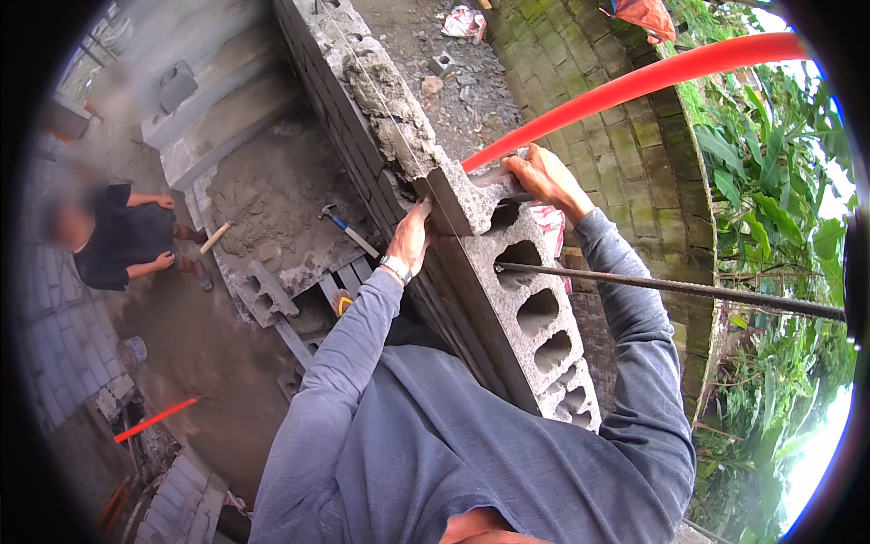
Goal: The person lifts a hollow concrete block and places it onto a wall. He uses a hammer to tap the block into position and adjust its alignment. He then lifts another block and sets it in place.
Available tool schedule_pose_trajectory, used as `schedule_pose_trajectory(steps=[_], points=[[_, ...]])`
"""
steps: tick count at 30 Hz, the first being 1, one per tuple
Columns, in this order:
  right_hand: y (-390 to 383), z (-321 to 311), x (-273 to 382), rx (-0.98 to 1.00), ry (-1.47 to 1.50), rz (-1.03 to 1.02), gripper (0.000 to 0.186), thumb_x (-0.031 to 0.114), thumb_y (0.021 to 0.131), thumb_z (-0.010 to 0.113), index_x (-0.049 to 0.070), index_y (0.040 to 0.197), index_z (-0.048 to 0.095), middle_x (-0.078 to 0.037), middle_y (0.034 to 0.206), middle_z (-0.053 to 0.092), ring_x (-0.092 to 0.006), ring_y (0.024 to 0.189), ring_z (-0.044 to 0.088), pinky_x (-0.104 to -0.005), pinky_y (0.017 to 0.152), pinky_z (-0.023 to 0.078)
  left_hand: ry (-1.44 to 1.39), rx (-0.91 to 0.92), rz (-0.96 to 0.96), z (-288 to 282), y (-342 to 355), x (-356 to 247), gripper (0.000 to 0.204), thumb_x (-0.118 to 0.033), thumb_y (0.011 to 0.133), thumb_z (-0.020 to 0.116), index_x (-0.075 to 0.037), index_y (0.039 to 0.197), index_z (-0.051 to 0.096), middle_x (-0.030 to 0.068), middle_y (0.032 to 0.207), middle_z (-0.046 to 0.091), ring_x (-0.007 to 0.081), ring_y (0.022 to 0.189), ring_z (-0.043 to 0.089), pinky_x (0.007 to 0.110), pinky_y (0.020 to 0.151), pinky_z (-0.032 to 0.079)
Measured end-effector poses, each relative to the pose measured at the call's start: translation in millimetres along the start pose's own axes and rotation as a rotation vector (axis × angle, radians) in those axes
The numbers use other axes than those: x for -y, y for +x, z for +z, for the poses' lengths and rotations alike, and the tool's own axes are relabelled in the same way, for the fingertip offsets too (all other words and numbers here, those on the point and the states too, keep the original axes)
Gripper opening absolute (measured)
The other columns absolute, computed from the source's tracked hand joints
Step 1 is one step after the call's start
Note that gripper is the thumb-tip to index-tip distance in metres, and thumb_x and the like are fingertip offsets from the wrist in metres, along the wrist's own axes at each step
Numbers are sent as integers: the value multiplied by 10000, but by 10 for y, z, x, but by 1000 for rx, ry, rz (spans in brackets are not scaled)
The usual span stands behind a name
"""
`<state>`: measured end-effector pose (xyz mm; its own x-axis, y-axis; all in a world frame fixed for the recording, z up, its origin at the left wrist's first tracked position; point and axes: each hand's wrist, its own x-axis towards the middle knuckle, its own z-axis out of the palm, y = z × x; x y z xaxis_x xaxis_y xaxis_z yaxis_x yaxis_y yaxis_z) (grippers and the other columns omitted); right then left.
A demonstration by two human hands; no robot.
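A grey hollow concrete block (463,201) sits on top of the block wall, between my two hands. My left hand (410,239) grips its left side, fingers pressed to the face near the corner. On the far right side, my right hand (549,184) has its fingers curled over the block's edge. Wet mortar (390,107) lies along the wall top beyond the block. A thin string (374,83) stretches along the wall and passes the block's face. Nearer me, the wall top (492,247) shows open block cores.
A steel bar (671,286) rises from one core; a red pipe (634,88) stands beside the block. Below left are a mortar heap (263,204), a hammer (349,231) and a loose block (265,295). Another person (122,231) is at far left. A mossy wall (625,145) stands right.
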<state>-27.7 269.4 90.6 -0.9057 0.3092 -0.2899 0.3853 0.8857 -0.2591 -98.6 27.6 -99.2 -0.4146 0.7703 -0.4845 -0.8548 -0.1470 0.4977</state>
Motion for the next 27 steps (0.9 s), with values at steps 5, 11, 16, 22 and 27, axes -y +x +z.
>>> schedule_pose_trajectory(steps=[5, 11, 16, 22, 27], points=[[41, 73, -117, 9, -8, -65, 239, 354, 944, 503, 154, 926, 633, -260, 869, 575, -448, 836, 619, -535, 702, 491, -23, 26, 35, 58, 9, 77, 493, -410, 1064, 447, -83, 1425, 524, 57, 1363, 602, 211, 1206, 587, 399, 1054, 436], [98, 34, -45, 5, -20, -100, 322, 381, 937, 497, 105, 854, 642, -255, 795, 595, -439, 780, 632, -535, 667, 478, 92, -30, 165, -178, 223, 380, 577, -415, 1058, 452, -36, 1494, 448, 70, 1505, 493, 203, 1360, 468, 383, 1149, 322], [58, 106, -41, 19, 153, 35, 331, 355, 937, 494, 81, 824, 643, -213, 687, 599, -377, 681, 628, -484, 619, 478, 292, -48, 189, 62, -7, 221, 740, -474, 1047, 399, 66, 1540, 285, 191, 1636, 273, 268, 1528, 226, 324, 1230, 169], [24, 76, 143, 44, 300, 244, 342, 348, 956, 490, 46, 921, 646, -252, 836, 609, -370, 764, 637, -464, 691, 502, 591, -204, 225, 155, -128, 177, 733, -477, 1043, 360, 99, 1496, 339, 298, 1546, 374, 381, 1455, 355, 379, 1183, 290], [75, 200, -101, -26, 34, -83, 290, 338, 965, 536, 64, 1003, 622, -280, 978, 585, -436, 893, 603, -504, 736, 490, 833, -137, 258, 166, -248, 66, 657, -431, 1067, 322, 70, 1492, 361, 290, 1564, 349, 365, 1480, 316, 350, 1203, 255]])
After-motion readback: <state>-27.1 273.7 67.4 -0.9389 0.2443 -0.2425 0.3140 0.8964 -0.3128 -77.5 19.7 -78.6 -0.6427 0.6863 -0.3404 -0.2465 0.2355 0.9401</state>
